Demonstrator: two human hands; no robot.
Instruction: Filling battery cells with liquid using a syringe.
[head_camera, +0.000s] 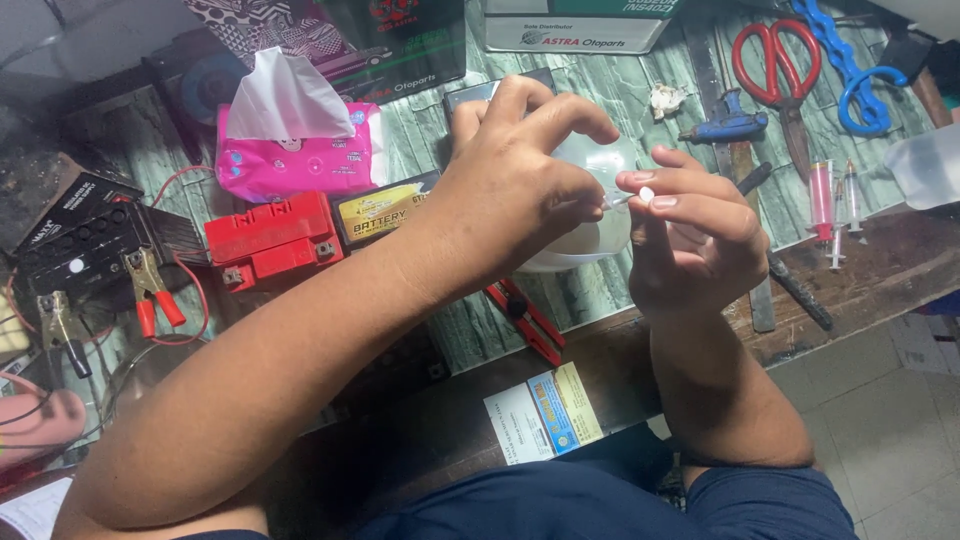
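Note:
My left hand (520, 175) and my right hand (695, 235) meet above a workbench. Between their fingertips sits a small white piece (645, 195) with a thin clear part running toward the left hand; both hands pinch it. Under the hands lies a white bowl-like container (590, 235), mostly hidden by them. A dark phone-like slab (475, 95) shows just behind the left hand.
A pink tissue pack (290, 155), a red battery (272, 240), a black-and-yellow battery (385, 205) and clamp leads (155, 295) lie at left. Red scissors (778, 65), a blue tool (725, 125), syringes (830, 200) and a clear jug (925, 165) lie at right. The bench edge (800, 330) runs in front.

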